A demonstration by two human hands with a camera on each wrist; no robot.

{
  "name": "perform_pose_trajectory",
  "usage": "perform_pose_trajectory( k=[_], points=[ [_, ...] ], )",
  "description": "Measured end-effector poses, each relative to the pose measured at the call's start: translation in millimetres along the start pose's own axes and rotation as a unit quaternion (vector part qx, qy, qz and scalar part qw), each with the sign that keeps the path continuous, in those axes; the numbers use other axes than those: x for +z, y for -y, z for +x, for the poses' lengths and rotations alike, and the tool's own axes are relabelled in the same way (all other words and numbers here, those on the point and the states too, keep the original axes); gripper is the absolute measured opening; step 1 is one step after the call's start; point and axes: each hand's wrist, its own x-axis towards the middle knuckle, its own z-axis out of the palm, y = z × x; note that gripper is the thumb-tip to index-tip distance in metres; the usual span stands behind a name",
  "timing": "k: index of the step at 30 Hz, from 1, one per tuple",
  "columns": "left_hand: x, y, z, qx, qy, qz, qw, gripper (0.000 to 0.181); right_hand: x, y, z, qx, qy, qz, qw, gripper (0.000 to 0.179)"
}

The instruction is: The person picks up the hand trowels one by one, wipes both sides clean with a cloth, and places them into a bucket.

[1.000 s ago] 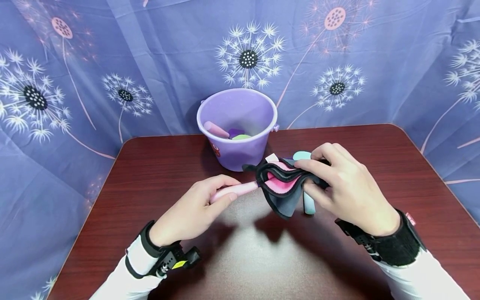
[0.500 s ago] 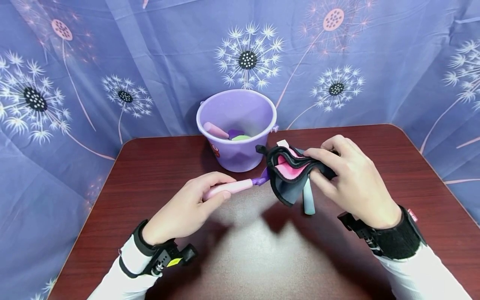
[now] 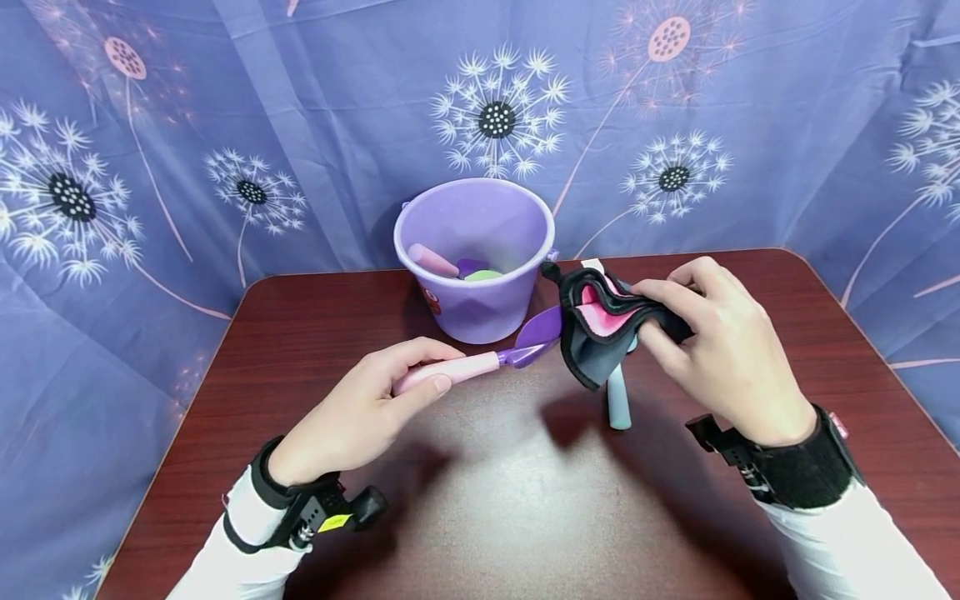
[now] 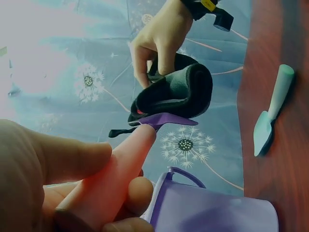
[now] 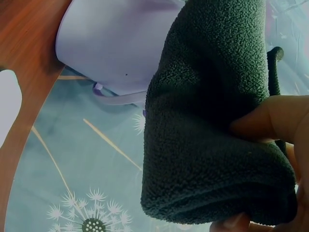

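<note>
My left hand [image 3: 352, 408] grips the pink handle of a toy shovel [image 3: 453, 371], which tilts up to the right. Its purple blade [image 3: 537, 327] meets the left side of a folded cloth [image 3: 591, 346]; the blade's tip is hidden there, and whether it touches is unclear. The cloth is dark grey and fuzzy, with black edging and pink inside folds. Thumb and fingers of my right hand [image 3: 723, 350] pinch it above the table. Below the cloth lies a mint toy trowel [image 3: 618, 400], seen whole in the left wrist view [image 4: 275, 104].
A purple bucket [image 3: 480, 312] stands at the back middle of the brown table [image 3: 510, 517]. Inside it are a pink handle [image 3: 433, 262] and purple and green pieces [image 3: 482, 275]. A blue dandelion-print curtain [image 3: 337, 108] hangs behind the table.
The cloth has moved right and up with my right hand. My left hand has shifted left with the shovel, and its purple blade, earlier covered by the cloth, now mostly shows.
</note>
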Motion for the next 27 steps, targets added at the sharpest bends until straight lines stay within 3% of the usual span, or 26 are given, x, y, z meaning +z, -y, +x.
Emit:
perform_pose_trajectory(
  k=[6,12,23,27],
  points=[
    [-3.1,0.0,0.0,0.003,-0.001,-0.023,0.9997,0.020,-4.2,-5.0,-0.7,0.009,0.016,-0.014,0.9997,0.024],
    [-5.1,-2.2,1.1,0.013,-0.001,-0.059,0.9982,0.021,-4.2,-5.6,0.5,0.012,-0.002,-0.015,0.9998,0.024],
    [-5.4,-0.7,4.0,-0.013,-0.008,-0.062,0.9980,0.022,-4.3,-8.4,-0.4,-0.006,0.014,-0.026,0.9996,0.027],
    [-5.0,1.2,4.6,-0.020,-0.006,-0.083,0.9964,0.022,-3.5,-8.6,-0.1,-0.019,0.022,-0.020,0.9994,0.029]
  ],
)
